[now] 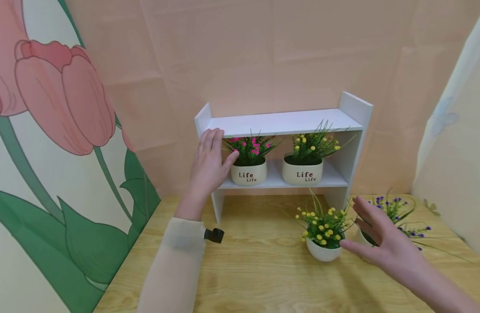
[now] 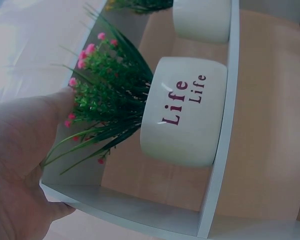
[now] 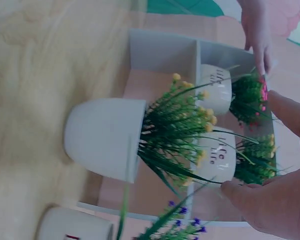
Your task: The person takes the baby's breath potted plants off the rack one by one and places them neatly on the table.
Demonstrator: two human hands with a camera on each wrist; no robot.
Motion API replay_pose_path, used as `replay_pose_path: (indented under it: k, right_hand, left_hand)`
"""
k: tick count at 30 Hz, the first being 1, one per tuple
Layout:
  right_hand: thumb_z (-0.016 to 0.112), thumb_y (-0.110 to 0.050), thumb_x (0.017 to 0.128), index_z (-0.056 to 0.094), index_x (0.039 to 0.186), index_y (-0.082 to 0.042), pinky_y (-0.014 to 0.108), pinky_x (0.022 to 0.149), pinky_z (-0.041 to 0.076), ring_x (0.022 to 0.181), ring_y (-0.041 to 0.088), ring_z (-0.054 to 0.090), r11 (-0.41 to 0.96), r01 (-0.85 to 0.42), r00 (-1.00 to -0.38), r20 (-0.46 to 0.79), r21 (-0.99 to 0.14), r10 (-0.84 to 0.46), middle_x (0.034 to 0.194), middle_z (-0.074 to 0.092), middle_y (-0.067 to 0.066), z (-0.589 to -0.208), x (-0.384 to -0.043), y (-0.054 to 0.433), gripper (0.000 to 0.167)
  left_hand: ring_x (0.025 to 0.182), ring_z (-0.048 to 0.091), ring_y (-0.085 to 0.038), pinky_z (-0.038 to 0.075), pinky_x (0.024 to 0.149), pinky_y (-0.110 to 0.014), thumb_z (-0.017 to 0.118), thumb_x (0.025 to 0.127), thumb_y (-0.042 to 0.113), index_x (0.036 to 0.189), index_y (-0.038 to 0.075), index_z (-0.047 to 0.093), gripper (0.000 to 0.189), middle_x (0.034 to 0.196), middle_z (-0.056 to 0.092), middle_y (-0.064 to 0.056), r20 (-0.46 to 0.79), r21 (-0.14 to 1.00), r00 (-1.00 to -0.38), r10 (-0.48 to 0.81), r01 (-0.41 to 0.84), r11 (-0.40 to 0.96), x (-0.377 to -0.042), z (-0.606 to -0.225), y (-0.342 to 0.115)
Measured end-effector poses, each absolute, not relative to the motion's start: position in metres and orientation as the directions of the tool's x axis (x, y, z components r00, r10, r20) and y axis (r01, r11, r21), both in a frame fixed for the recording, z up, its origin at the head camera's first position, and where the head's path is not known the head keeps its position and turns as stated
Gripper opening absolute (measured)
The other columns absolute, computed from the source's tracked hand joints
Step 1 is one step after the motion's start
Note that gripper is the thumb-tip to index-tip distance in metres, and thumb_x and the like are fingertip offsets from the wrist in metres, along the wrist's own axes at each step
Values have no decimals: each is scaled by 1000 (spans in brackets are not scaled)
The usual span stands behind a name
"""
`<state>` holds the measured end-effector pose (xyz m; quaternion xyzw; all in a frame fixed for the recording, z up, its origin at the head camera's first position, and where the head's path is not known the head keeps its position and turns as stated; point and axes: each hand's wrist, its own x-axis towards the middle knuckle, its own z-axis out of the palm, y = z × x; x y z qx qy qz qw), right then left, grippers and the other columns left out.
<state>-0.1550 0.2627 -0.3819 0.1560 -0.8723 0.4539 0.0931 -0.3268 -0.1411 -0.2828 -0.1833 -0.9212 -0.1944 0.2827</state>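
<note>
My left hand [image 1: 208,163] is at the upper left corner of a white two-tier shelf [image 1: 279,124], its fingers stretched along the side panel and its thumb spread toward the pink flowers. Just beside it, a cream pot of pink flowers [image 1: 249,174] lettered "Life" sits on the lower board. To the right on that board is a similar pot of yellow flowers [image 1: 302,174]. Over the table, my right hand [image 1: 392,248] has its fingers extended and thumb apart, holding nothing. Close by its thumb stands a plain white pot of yellow flowers [image 3: 107,137] on the tabletop.
A pot with purple flowers [image 3: 75,227] stands on the wooden table [image 1: 255,261], partly hidden behind my right hand in the head view. Behind the shelf hangs a pinkish-beige wall covering [image 1: 244,56]. Large painted tulips [image 1: 60,91] cover the left wall.
</note>
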Motion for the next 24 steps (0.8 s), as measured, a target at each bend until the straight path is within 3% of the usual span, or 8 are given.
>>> replay_pose_path:
  k: [7, 14, 18, 21, 24]
  right_hand:
    - [87, -13, 98, 4, 179, -17, 0, 99, 36, 145, 70, 36, 571, -377, -926, 313, -729, -211, 178, 16, 32, -360, -161, 262, 116]
    - [87, -20, 98, 4, 179, -17, 5, 100, 37, 146, 70, 35, 617, -372, -928, 299, -693, -223, 178, 15, 32, -340, -170, 258, 116]
    - [87, -21, 99, 4, 179, -13, 34, 110, 50, 147, 70, 35, 630, -371, -928, 289, -682, -234, 178, 14, 32, -332, -179, 256, 115]
    - [87, -22, 99, 3, 178, -11, 55, 114, 43, 148, 69, 34, 633, -367, -930, 278, -681, -241, 179, 12, 31, -327, -186, 256, 116]
    - [86, -24, 100, 1, 178, -9, 65, 117, 40, 151, 69, 30, 626, -360, -933, 260, -692, -249, 180, 8, 31, -321, -193, 256, 116]
  left_hand:
    - [169, 10, -31, 12, 137, -49, 58, 113, 53, 173, 7, 26, 82, 179, 26, -15, 594, 254, -771, 230, 451, 856, -326, -282, -141]
    - [169, 9, -30, 13, 137, -50, 58, 113, 52, 174, 7, 26, 82, 179, 26, -15, 585, 261, -779, 223, 442, 858, -325, -282, -141]
    - [169, 10, -30, 15, 136, -51, 58, 113, 52, 174, 7, 26, 82, 179, 26, -14, 584, 262, -781, 221, 440, 859, -324, -282, -141]
    - [169, 10, -30, 14, 136, -51, 58, 113, 52, 174, 8, 26, 82, 179, 25, -14, 583, 266, -782, 221, 440, 858, -324, -282, -140]
    - [169, 9, -30, 13, 137, -51, 58, 113, 52, 174, 8, 25, 82, 180, 25, -14, 580, 273, -785, 218, 439, 856, -324, -282, -140]
